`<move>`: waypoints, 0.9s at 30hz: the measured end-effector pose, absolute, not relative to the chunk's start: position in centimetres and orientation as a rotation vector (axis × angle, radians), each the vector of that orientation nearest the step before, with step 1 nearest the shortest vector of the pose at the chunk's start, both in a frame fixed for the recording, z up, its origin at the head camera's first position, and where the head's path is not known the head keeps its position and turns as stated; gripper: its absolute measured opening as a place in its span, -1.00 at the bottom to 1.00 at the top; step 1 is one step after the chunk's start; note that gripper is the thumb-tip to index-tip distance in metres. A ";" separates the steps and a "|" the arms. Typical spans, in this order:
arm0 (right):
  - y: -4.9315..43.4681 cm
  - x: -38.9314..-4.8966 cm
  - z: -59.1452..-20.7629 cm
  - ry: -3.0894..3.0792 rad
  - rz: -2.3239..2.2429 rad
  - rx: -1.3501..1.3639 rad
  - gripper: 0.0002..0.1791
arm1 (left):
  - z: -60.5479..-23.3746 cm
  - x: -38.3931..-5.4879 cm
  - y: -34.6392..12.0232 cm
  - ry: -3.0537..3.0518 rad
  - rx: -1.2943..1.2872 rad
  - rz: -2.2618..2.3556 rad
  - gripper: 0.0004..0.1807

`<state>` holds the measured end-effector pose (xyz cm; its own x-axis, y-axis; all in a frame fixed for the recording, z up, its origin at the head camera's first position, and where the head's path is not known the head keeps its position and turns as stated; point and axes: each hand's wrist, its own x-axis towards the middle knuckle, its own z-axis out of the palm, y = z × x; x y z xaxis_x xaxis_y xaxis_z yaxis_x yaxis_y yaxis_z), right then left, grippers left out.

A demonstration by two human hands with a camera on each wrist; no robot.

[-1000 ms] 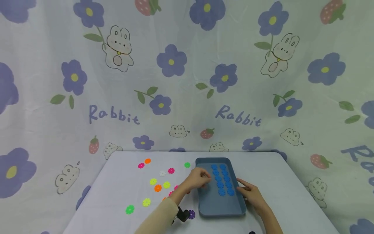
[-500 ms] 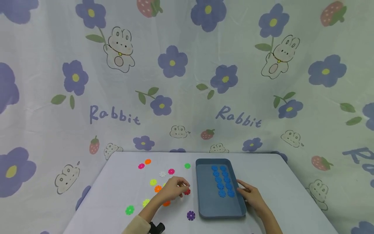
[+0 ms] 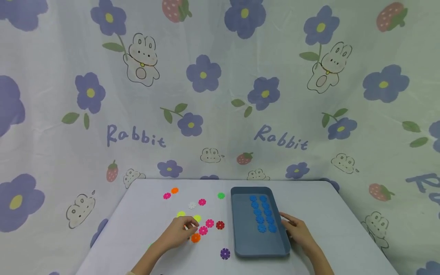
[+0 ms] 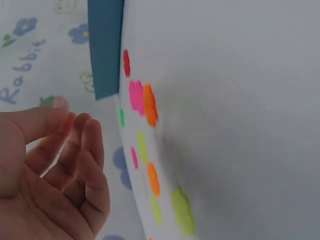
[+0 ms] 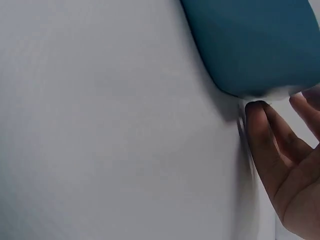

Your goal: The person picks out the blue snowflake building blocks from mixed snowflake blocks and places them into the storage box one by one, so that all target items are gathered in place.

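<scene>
My left hand [image 3: 179,230] hovers over the scattered flower-shaped plastic discs, close to an orange disc [image 3: 195,238] and a yellow-green disc [image 3: 197,218]. Its fingers bend loosely in the left wrist view, and nothing shows between thumb and fingertips. My right hand [image 3: 300,233] touches the right side of the blue-grey tray [image 3: 254,245], fingers fairly straight against its edge; in the right wrist view, fingers [image 5: 262,137] meet the tray's lower corner. Blue discs [image 3: 260,219] lie inside the tray in two columns, right of its middle.
Left of the tray lie pink discs [image 3: 209,223], a dark red disc [image 3: 220,225] and a purple disc [image 3: 225,253]. Farther back are a green disc [image 3: 221,195] and a white disc [image 3: 192,205]. A patterned curtain [image 3: 220,114] hangs behind the white table [image 3: 319,202].
My left hand has moved from above the tray's left side leftward, past the dark red disc, to the scattered discs. The right hand stays at the tray; the blue discs look unchanged.
</scene>
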<state>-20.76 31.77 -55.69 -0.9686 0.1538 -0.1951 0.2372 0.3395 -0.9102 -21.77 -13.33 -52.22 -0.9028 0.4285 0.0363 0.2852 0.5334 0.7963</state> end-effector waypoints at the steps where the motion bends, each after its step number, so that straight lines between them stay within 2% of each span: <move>1: 31.9 -20.8 -55.6 2.520 -1.723 0.366 -0.51 | -52.0 -21.5 -13.8 2.630 0.598 1.290 -0.83; 7: 32.5 -20.5 -53.6 2.671 -1.630 0.176 -0.54 | -51.4 -20.3 -16.8 2.828 0.414 1.172 -0.89; 14: 32.9 -19.5 -49.1 3.071 -1.151 -0.125 -0.52 | -51.8 -18.8 -20.2 3.012 0.194 0.929 -0.88; 20: 33.0 -19.6 -44.9 3.247 -0.867 -0.344 -0.44 | -48.9 -18.1 -22.6 3.085 0.257 0.670 -0.71; 27: 34.2 -21.0 -41.7 3.319 -0.522 -0.468 -0.22 | -43.6 -17.2 -24.4 3.081 0.425 0.451 -0.42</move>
